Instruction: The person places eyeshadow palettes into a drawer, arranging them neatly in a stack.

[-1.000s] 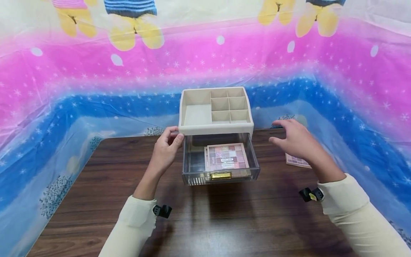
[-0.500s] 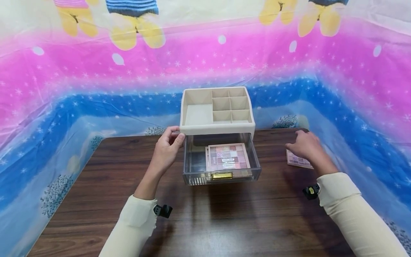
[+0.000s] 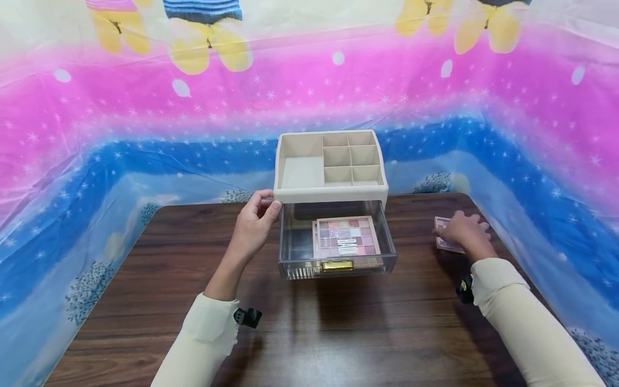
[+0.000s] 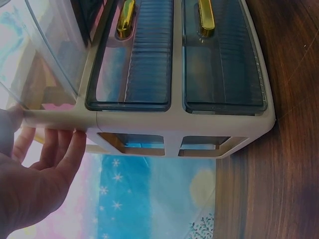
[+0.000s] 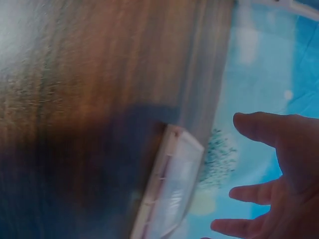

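A cream drawer organizer [image 3: 331, 194] with a compartmented top stands at the back of the table. Its clear top drawer [image 3: 296, 242] is pulled out and holds stacked eyeshadow palettes [image 3: 349, 236]. My left hand [image 3: 250, 228] grips the left side of the organizer, thumb in front and fingers behind in the left wrist view. At the right, my right hand [image 3: 465, 234] hovers over another eyeshadow palette [image 3: 441, 221] on the table, partly hiding it. In the right wrist view the fingers are spread, apart from that palette [image 5: 174, 194].
Two lower drawers [image 4: 224, 74] with gold handles are closed. The dark wooden table [image 3: 193, 290] extends in front and to both sides. A printed pink and blue cloth [image 3: 309, 102] hangs close behind the organizer and around the table's sides.
My right hand has moved right and down from beside the organizer to over the loose palette. My left hand keeps its hold on the organizer. The view has shifted slightly.
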`<action>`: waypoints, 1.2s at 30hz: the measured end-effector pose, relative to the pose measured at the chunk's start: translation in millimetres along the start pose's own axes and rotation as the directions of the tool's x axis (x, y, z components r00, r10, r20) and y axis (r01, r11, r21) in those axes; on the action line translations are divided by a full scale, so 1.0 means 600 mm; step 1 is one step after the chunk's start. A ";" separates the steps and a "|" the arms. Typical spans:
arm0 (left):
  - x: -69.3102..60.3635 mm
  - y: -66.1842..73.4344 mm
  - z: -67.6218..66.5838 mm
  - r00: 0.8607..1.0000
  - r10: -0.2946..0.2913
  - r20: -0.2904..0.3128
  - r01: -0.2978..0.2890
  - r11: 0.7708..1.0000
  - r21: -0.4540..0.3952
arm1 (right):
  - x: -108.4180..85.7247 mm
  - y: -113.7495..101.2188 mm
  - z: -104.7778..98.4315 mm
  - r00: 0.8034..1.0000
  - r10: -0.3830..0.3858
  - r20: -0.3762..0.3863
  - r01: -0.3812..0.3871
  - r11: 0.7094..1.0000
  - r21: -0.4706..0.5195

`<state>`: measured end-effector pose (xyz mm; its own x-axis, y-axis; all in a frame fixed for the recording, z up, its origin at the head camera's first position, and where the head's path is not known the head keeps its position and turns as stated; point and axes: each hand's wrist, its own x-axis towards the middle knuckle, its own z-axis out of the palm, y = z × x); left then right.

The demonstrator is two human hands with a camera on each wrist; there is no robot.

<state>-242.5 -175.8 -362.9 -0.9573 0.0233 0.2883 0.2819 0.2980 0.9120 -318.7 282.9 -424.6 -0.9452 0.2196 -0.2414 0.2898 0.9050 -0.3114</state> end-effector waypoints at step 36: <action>0.002 0.002 0.001 1.000 -0.010 -0.004 0.010 1.000 0.002 | 0.028 0.047 0.045 0.995 0.079 -0.061 -0.070 0.989 0.134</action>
<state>-243.1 -174.7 -361.5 -0.9597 0.0167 0.2806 0.2725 0.3002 0.9141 -322.3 302.3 -462.1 -0.9268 0.3125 -0.2085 0.3731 0.8305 -0.4136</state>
